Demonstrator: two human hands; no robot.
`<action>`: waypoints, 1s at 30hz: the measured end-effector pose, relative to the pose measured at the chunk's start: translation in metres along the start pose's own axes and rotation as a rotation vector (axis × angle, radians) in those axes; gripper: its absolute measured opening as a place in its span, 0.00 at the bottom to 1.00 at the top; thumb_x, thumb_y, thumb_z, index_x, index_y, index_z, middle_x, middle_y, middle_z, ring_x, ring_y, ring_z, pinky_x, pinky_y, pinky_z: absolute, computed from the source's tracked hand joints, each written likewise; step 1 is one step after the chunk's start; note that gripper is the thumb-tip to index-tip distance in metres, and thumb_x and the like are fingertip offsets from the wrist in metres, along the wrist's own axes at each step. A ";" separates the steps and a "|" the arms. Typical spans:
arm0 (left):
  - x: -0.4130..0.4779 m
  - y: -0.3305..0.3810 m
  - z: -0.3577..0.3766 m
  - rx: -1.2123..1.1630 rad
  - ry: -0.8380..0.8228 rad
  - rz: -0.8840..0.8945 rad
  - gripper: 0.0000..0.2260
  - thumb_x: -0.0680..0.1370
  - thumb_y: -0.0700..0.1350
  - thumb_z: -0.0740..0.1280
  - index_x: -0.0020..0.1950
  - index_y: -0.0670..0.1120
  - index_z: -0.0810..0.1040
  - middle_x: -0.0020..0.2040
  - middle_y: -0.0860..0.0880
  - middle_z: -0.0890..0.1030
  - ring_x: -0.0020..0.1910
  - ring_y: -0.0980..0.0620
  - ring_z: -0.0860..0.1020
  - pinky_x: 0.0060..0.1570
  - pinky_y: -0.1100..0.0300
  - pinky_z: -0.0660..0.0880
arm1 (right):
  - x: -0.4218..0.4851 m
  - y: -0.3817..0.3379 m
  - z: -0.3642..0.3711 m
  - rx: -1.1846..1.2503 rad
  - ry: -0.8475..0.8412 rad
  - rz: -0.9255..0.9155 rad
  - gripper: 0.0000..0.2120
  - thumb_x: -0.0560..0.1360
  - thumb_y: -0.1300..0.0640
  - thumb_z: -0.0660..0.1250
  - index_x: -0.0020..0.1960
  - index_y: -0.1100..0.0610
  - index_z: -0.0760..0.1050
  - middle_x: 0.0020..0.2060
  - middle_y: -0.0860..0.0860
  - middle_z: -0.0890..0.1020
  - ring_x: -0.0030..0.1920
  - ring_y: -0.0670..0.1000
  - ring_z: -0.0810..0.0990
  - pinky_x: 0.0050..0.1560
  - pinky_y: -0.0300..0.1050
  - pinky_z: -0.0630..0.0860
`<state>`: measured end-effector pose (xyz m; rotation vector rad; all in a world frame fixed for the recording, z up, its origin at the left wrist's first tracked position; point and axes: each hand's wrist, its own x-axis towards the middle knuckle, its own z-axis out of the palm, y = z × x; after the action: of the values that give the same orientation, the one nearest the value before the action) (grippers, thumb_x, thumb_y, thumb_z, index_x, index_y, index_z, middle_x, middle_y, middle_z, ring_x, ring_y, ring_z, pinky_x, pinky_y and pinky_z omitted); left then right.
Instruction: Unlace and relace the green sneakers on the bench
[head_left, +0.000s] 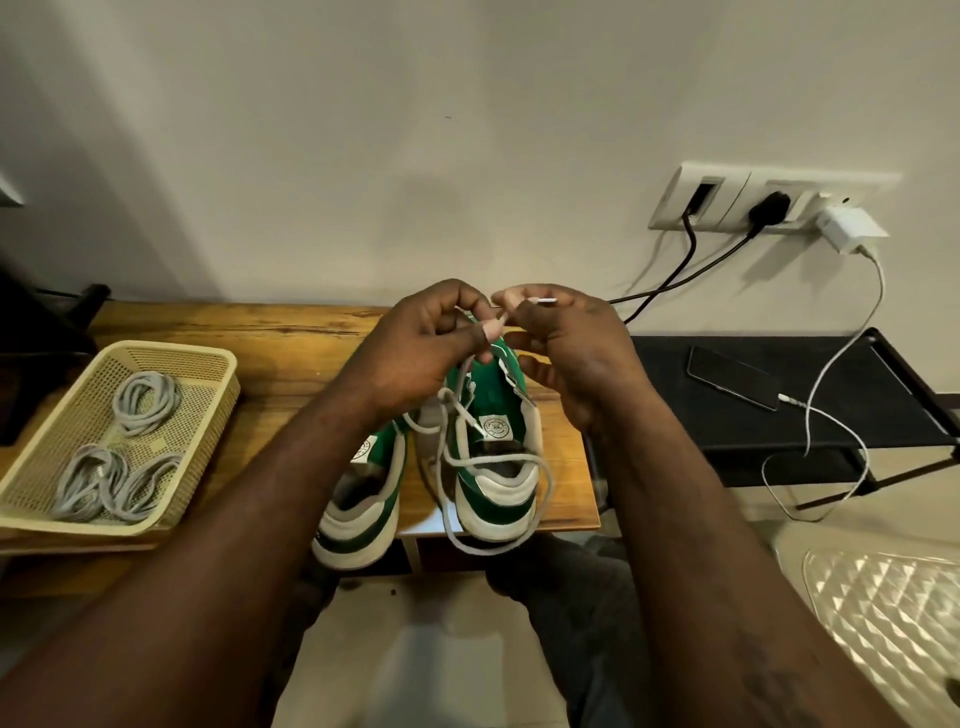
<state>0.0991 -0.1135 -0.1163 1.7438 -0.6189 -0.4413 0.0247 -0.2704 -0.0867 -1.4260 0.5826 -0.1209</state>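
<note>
**A:** Both hands are up over the right end of the bench (208, 332), close enough that the fingertips nearly meet. The left hand (426, 343) pinches the lace (493, 460), and the right hand (566, 353) pinches its tip, with the white end poking out.

**B:** And the shoes? The right sneaker (498, 431) and left sneaker (363, 514) sit side by side at that right end, heels hanging over the bench's front edge. That's my worry. One hard tug could drag the right one off the bench.

**A:** Agreed. Watch the slack too, a long loop draped across the heel and down past the front edge. It could snag or knot.

**B:** Which eyelet is in play?

**A:** Cannot tell, the hands cover it. A skipped hole would be easy to miss there.
</note>
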 end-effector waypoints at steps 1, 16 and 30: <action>0.000 0.000 -0.001 0.017 -0.021 -0.028 0.01 0.82 0.46 0.71 0.53 0.51 0.81 0.41 0.49 0.84 0.43 0.44 0.83 0.47 0.48 0.79 | 0.001 -0.001 0.000 0.063 0.040 -0.015 0.08 0.82 0.55 0.70 0.56 0.58 0.85 0.48 0.51 0.89 0.45 0.49 0.83 0.37 0.38 0.78; -0.005 0.003 -0.021 0.005 -0.101 -0.184 0.09 0.81 0.49 0.71 0.48 0.46 0.88 0.35 0.44 0.84 0.30 0.50 0.78 0.34 0.59 0.73 | 0.015 0.008 -0.005 -0.182 0.240 -0.102 0.14 0.83 0.46 0.67 0.49 0.53 0.87 0.31 0.46 0.76 0.32 0.43 0.72 0.36 0.41 0.67; -0.003 0.004 -0.005 0.027 0.089 -0.141 0.04 0.77 0.42 0.77 0.51 0.45 0.87 0.42 0.46 0.87 0.36 0.49 0.85 0.40 0.53 0.83 | 0.003 0.002 0.001 -0.535 -0.011 -0.001 0.12 0.83 0.58 0.64 0.43 0.57 0.81 0.32 0.47 0.81 0.30 0.46 0.77 0.32 0.41 0.72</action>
<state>0.0991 -0.1087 -0.1112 1.8295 -0.4416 -0.4523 0.0270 -0.2705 -0.0892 -1.9427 0.6330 0.0477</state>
